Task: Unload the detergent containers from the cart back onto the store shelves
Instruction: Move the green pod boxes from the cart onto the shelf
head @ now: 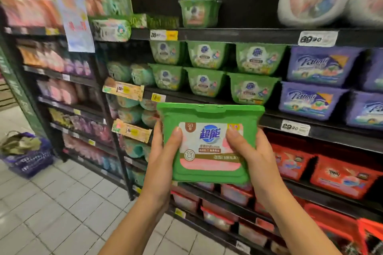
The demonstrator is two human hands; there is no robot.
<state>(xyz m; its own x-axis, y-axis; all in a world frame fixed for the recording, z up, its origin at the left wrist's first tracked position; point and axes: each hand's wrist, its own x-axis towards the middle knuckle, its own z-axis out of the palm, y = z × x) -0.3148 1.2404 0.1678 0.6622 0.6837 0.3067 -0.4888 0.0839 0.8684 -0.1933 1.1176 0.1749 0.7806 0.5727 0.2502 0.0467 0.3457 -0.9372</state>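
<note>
both hands have the green detergent container (210,163) up at the middle of the frame, lid face turned toward the person. the left hand (163,151) and right hand (248,155) clamp its two sides, thumbs pressed flat on the label, fingers out of sight behind. i'd guess that keeps the wide box level while it's lined up. it hangs in the air in front of the shelf (275,118) edge, just below stacked rows of matching green tubs (207,80), so that looks like its home. a lone green tub (199,13) sits higher, with room beside it. a purple basket (29,157) rests on the floor, lower left.
</note>
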